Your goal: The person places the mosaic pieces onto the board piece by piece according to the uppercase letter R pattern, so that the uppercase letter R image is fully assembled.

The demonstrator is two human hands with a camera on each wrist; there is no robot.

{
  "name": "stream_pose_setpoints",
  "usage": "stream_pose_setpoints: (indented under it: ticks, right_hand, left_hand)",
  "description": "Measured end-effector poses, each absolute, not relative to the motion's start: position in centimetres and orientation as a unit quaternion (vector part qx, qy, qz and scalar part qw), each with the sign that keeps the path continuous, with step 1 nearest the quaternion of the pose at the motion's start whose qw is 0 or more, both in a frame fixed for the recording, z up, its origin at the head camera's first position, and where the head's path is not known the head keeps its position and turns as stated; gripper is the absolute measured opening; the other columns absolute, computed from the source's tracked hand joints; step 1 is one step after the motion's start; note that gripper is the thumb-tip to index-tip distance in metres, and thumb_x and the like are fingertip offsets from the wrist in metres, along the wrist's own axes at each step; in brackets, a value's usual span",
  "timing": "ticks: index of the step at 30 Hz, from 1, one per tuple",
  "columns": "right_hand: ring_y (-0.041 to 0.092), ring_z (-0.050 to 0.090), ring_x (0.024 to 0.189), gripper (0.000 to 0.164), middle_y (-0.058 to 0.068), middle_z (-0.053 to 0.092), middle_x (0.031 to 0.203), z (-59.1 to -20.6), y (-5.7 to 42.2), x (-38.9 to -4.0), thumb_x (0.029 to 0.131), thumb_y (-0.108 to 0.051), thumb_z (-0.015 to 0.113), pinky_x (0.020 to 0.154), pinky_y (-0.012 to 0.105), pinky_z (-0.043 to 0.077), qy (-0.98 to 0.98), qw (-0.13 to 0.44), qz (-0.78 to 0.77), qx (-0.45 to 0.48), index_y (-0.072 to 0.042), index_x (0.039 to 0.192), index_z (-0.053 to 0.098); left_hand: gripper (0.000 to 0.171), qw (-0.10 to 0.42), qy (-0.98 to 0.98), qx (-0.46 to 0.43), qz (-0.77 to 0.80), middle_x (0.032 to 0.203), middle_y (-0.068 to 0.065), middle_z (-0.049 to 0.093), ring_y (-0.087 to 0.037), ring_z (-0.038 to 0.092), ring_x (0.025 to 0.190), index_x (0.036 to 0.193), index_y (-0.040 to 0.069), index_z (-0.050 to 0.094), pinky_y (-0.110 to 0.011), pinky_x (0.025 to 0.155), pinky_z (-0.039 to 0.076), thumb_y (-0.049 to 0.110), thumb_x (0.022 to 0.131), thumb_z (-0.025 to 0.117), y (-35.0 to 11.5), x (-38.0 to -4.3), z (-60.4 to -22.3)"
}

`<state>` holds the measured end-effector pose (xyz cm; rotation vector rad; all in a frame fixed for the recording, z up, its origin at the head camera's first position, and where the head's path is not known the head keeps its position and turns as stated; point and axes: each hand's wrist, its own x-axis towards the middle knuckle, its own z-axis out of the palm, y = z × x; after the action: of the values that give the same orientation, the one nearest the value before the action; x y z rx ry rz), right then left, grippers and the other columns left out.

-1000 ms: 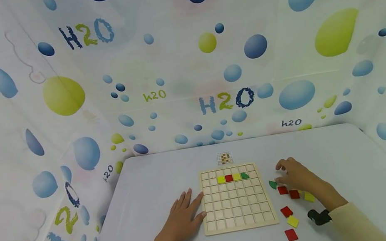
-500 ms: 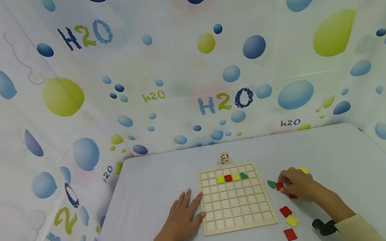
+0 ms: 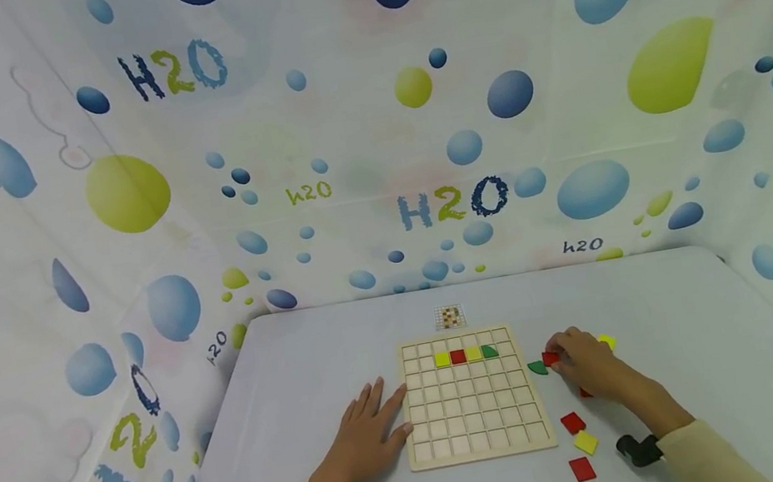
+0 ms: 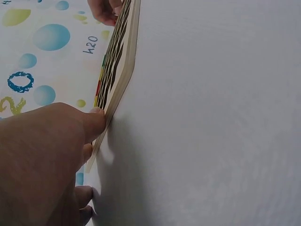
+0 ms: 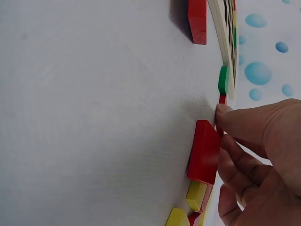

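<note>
A wooden grid board lies on the table with a short row of yellow, red and green tiles in one of its far rows. My left hand rests at the board's left edge, fingers spread, thumb and index fingertip touching the rim. To the right of the board, my right hand pinches a red square tile between thumb and fingers. Beside that tile sits a green quarter-round piece, also seen in the right wrist view. In that view another red tile stands close to my fingers.
Loose tiles lie right of the board: a red tile, a yellow tile and another red tile. A yellow tile shows behind my right hand. A small pattern card lies beyond the board.
My right hand has come down onto the red tile and moved it away from me and left. The green piece has shifted slightly left. My left hand stays in place.
</note>
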<state>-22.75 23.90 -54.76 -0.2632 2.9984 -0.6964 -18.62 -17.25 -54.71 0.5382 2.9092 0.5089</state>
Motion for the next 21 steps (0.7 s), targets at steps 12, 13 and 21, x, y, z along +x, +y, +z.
stream_pose_setpoints:
  ticks: [12, 13, 21]
  right_hand:
    - [0.028, 0.057, 0.097, 0.027, 0.015, 0.062, 0.11, -54.2, 23.1, -25.3, 0.099, -0.012, 0.075, 0.095, 0.055, 0.054, 0.972, 0.031, -0.222, -0.068, 0.0, 0.121, 0.064]
    - [0.028, 0.057, 0.098, 0.027, 0.016, 0.062, 0.111, -54.1, 22.8, -25.6, 0.1, -0.013, 0.074, 0.097, 0.055, 0.053, 0.971, 0.036, -0.23, -0.061, 0.0, 0.121, 0.063]
    - [0.03, 0.057, 0.108, 0.03, 0.016, 0.06, 0.12, -53.3, 18.8, -26.7, 0.103, -0.017, 0.07, 0.102, 0.056, 0.049, 0.96, 0.046, -0.266, -0.075, -0.001, 0.127, 0.062]
  left_hand:
    - [0.066, 0.069, 0.966, 0.18, 0.172, 0.174, -0.017, 0.025, -0.042, 0.021, 0.161, 0.164, 0.026, 0.04, -0.066, 0.126, 0.022, 0.054, 0.107, 0.053, -17.4, -18.7, -54.9]
    - [0.065, 0.068, 0.966, 0.18, 0.173, 0.174, -0.017, 0.026, -0.042, 0.021, 0.161, 0.164, 0.026, 0.04, -0.066, 0.126, 0.022, 0.054, 0.107, 0.053, -17.4, -18.7, -54.9]
    - [0.065, 0.064, 0.967, 0.178, 0.171, 0.173, -0.017, 0.026, -0.042, 0.021, 0.161, 0.164, 0.026, 0.041, -0.065, 0.126, 0.022, 0.054, 0.106, 0.053, -17.4, -18.7, -55.1]
